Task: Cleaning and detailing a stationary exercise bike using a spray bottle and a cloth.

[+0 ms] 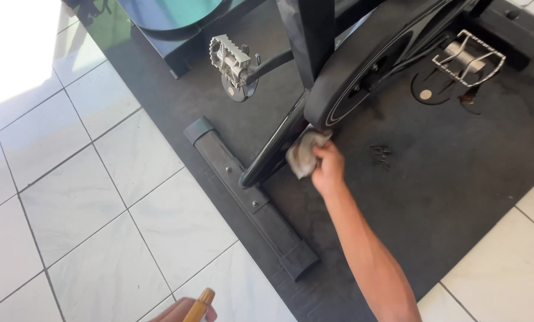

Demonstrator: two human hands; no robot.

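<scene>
Our right hand (328, 169) grips a crumpled grey cloth (304, 152) against the black exercise bike frame (277, 145) at twelve o'clock; our left hand (180, 312), at seven, clasps a slim amber bottle (199, 304).

- The white tile floor (70, 197) at the left of the frame lies open.
- The dark mat (457, 173) at the right is bare.
- The bike frame (279, 140), its base bar (249, 197), two pedals (231, 59) and the flywheel cover (368, 65) crowd the top centre.
</scene>
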